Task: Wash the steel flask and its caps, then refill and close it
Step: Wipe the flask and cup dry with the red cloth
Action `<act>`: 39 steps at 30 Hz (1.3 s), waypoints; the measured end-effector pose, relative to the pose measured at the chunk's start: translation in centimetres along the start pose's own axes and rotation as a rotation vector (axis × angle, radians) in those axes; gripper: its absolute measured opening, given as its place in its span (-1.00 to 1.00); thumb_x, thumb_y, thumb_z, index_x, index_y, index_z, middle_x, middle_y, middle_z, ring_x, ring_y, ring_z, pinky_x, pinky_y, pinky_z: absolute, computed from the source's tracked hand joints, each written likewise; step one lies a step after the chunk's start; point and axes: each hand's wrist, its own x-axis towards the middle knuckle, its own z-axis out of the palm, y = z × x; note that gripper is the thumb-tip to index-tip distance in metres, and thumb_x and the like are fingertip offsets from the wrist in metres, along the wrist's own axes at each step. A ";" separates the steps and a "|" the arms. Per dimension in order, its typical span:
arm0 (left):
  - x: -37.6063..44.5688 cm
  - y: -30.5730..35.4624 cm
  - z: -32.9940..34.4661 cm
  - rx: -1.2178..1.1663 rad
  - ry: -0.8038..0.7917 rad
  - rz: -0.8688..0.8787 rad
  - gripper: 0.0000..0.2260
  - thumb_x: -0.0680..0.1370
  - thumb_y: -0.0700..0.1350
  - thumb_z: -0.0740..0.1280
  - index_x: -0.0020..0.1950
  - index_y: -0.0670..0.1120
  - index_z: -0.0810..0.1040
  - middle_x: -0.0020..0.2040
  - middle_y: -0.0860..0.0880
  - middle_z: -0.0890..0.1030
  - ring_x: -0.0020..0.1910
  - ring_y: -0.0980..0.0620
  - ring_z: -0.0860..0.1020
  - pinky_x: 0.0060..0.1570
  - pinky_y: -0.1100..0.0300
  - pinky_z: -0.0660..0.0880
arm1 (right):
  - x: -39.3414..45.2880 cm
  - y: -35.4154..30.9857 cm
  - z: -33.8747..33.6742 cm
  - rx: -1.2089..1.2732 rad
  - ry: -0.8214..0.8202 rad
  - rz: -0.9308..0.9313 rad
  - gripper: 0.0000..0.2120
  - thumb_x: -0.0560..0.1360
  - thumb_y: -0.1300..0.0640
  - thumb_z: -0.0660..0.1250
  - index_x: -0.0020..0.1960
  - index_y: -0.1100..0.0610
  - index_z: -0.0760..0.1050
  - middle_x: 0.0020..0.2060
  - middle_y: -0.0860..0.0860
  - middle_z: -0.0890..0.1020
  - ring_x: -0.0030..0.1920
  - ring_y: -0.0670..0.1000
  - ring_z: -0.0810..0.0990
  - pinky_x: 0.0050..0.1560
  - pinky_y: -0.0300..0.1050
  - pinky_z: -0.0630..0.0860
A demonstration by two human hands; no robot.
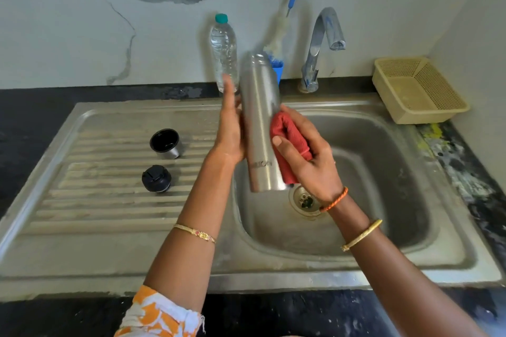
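Note:
The steel flask (260, 120) is held over the sink basin (356, 161), uncapped and lying along my view with its logo upside down. My left hand (231, 128) lies flat against its left side, fingers straight. My right hand (306, 153) grips a folded red cloth (287, 142) pressed to the flask's right side. The steel outer cap (165, 143) stands open end up on the ribbed drainboard (109, 186). The black inner cap (156, 178) sits just in front of it.
A clear plastic water bottle (224, 52) with a teal lid stands behind the flask against the wall. A blue bottle brush (276, 44) leans beside the tap (320, 46). A cream plastic basket (419, 89) sits at the sink's back right corner.

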 end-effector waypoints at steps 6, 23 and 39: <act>-1.4 -2.6 -0.6 0.122 -0.040 -0.105 -0.35 0.36 0.19 0.46 0.30 -0.19 0.48 0.12 -0.21 0.64 0.00 -0.05 0.64 -0.03 0.06 0.60 | 3.0 0.3 1.1 -0.012 0.110 -0.049 -0.52 0.49 0.03 0.30 0.38 0.13 0.39 0.37 0.07 0.43 0.44 0.00 0.31 0.44 -0.06 0.27; -1.3 -3.4 0.7 -0.032 0.002 -0.071 -0.42 0.57 0.32 0.03 0.30 -0.05 0.52 0.10 -0.11 0.67 0.04 0.01 0.65 0.15 0.08 0.55 | 9.7 -1.3 2.4 -0.004 -0.123 0.233 -0.62 0.53 0.09 0.30 0.34 0.06 0.46 0.23 0.00 0.56 0.23 -0.09 0.51 0.36 -0.12 0.37; -0.2 -4.1 -3.1 -0.479 0.380 -0.076 -0.48 0.40 0.25 0.36 0.17 -0.10 0.51 -0.10 -0.09 0.65 -0.04 -0.10 0.63 0.06 0.01 0.56 | -0.2 3.0 -2.4 0.603 -0.122 0.993 -0.71 0.51 -0.03 0.29 0.14 0.11 0.56 0.02 0.18 0.63 -0.03 0.21 0.61 0.02 0.20 0.58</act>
